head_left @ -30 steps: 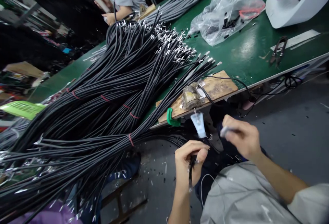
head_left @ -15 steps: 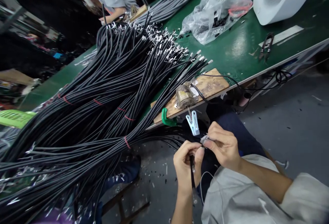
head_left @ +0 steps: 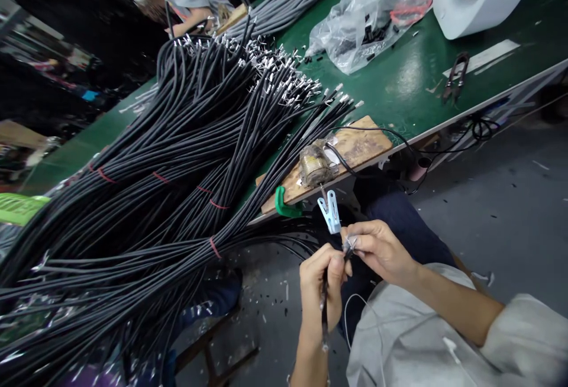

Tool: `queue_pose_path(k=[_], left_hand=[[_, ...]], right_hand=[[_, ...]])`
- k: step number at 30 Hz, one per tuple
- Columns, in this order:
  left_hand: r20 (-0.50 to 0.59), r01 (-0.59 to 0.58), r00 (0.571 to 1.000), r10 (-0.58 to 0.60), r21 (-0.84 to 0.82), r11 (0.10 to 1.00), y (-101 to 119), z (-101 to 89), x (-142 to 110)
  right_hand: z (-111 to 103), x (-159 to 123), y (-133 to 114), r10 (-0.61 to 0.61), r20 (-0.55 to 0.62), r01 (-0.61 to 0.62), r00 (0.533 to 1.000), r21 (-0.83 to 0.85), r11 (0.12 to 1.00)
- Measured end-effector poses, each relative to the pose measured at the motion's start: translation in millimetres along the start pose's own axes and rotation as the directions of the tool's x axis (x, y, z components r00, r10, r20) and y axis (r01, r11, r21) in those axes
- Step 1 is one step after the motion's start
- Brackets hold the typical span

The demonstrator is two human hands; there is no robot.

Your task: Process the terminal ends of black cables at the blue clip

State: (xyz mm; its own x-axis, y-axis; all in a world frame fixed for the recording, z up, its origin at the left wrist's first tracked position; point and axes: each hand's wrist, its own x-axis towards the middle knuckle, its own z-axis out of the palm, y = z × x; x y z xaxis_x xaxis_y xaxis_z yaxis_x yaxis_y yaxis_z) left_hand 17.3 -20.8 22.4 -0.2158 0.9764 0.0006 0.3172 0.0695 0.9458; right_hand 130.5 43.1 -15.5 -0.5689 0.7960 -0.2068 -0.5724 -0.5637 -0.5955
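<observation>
My left hand (head_left: 323,274) is closed around a black cable (head_left: 325,307), which hangs down along my wrist. At the cable's upper end, pale stripped wires (head_left: 349,244) stick out, and my right hand (head_left: 377,248) pinches them between thumb and fingers. Just above both hands is a light blue clothes peg (head_left: 329,212), fixed on the shaft of a small motor (head_left: 314,165) wrapped in clear plastic. That motor sits on a wooden board (head_left: 366,135), held to the table edge by a green clamp (head_left: 284,202).
Bundled black cables (head_left: 186,156) with bare ends cover the left of the green table (head_left: 408,79). Behind lie a plastic bag (head_left: 359,20) of small black pieces, thread snips (head_left: 455,78) and a white appliance (head_left: 479,2). Another person's arm (head_left: 193,20) shows at the far side.
My right hand's fingers have shifted on the wire ends, where the pale strands now show more spread. The whole view has drifted slightly.
</observation>
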Motion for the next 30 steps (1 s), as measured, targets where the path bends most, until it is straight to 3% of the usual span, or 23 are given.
queue_pose_path(k=[2,7,11,13,16,17,18,19,20,21,22,24,26,28,30], left_hand=[[0.04,0.025,0.999,-0.025,-0.001,1.0,0.0,-3.0,1.1],[0.098,0.141,0.986,-0.138,-0.029,0.99,-2.4,-8.1,3.3],[0.086,0.161,0.984,-0.156,-0.049,0.986,-2.7,-5.6,3.0],[0.058,0.159,0.986,-0.154,-0.092,0.983,-4.6,-3.8,1.6],[0.035,0.17,0.985,-0.167,-0.144,0.975,-9.8,-5.3,-0.3],[0.039,0.169,0.985,-0.165,-0.155,0.973,-11.6,-7.2,-0.1],[0.048,0.157,0.987,-0.151,-0.166,0.974,-12.9,-9.6,0.7],[0.062,0.128,0.991,-0.118,-0.175,0.976,-13.7,-12.1,2.1],[0.073,0.082,0.995,-0.07,-0.181,0.98,-13.9,-14.5,4.1],[0.078,0.026,0.997,-0.012,-0.183,0.983,-13.6,-16.5,6.4],[0.08,-0.029,0.996,0.044,-0.18,0.983,-12.9,-17.9,8.6],[0.087,-0.096,0.99,0.11,-0.158,0.983,-11.3,-18.6,12.1],[0.089,-0.1,0.99,0.112,-0.128,0.987,-10.4,-17.3,12.8],[0.072,-0.085,0.993,0.094,-0.111,0.99,-10.7,-15.3,11.2],[0.027,-0.09,0.995,0.093,-0.118,0.989,-11.5,-13.8,9.3]], right_hand=[[-3.1,0.6,-2.7,-0.041,0.002,0.041,0.999,-0.064,0.997],[-5.0,-0.1,-7.8,-0.176,0.15,0.216,0.973,-0.315,0.924],[-1.3,-1.8,2.3,-0.29,0.014,0.27,0.957,-0.409,0.872],[-1.6,-2.9,9.5,-0.459,-0.024,0.374,0.888,-0.543,0.752],[-5.2,-2.7,13.7,-0.747,0.137,0.61,0.65,-0.68,0.406],[-6.3,-2.0,12.5,-0.757,0.189,0.644,0.625,-0.672,0.364],[-7.2,-1.1,10.3,-0.713,0.214,0.646,0.668,-0.642,0.413],[-7.8,0.0,7.2,-0.612,0.214,0.6,0.761,-0.589,0.541],[-8.3,1.2,3.7,-0.457,0.207,0.495,0.865,-0.504,0.708],[-8.8,2.5,-0.2,-0.272,0.212,0.337,0.939,-0.392,0.856],[-9.7,4.1,-4.3,-0.09,0.238,0.156,0.967,-0.276,0.948],[-13.2,8.4,-13.8,0.19,0.331,-0.148,0.924,-0.146,0.978],[-18.0,15.1,-25.3,0.345,0.377,-0.285,0.859,-0.209,0.936],[-21.6,24.8,-37.2,0.37,0.32,-0.264,0.872,-0.328,0.907],[-20.7,36.4,-46.1,0.265,0.215,-0.168,0.94,-0.386,0.907]])
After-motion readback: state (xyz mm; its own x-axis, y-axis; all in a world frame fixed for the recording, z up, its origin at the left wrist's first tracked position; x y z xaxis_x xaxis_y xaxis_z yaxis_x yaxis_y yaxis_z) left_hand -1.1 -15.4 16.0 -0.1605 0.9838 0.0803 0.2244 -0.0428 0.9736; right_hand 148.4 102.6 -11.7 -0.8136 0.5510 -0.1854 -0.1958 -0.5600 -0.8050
